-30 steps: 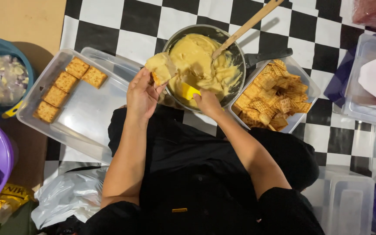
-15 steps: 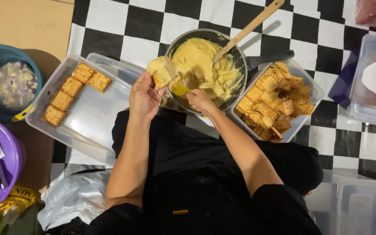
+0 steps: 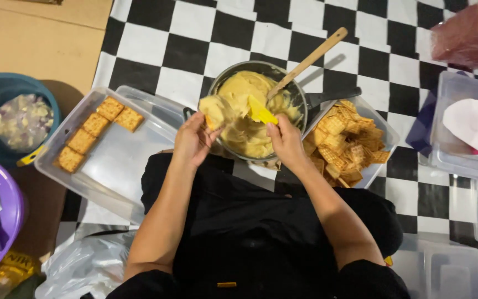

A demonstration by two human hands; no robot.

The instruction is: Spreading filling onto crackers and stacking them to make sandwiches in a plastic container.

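Now I am seeing the left hand (image 3: 191, 141) gripping a cracker (image 3: 216, 111) heaped with paste at frame centre, while the right hand (image 3: 285, 138) is closing on a yellow spatula (image 3: 261, 111) over the pot (image 3: 300, 94), so drips are falling inside.

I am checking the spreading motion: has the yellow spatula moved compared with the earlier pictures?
Yes. The yellow spatula went from the pot's near rim toward its middle.

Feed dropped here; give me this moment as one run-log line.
left hand: holds paste-topped cracker | right hand: holds yellow spatula over pan | clear tray: five filled crackers | loose crackers at right
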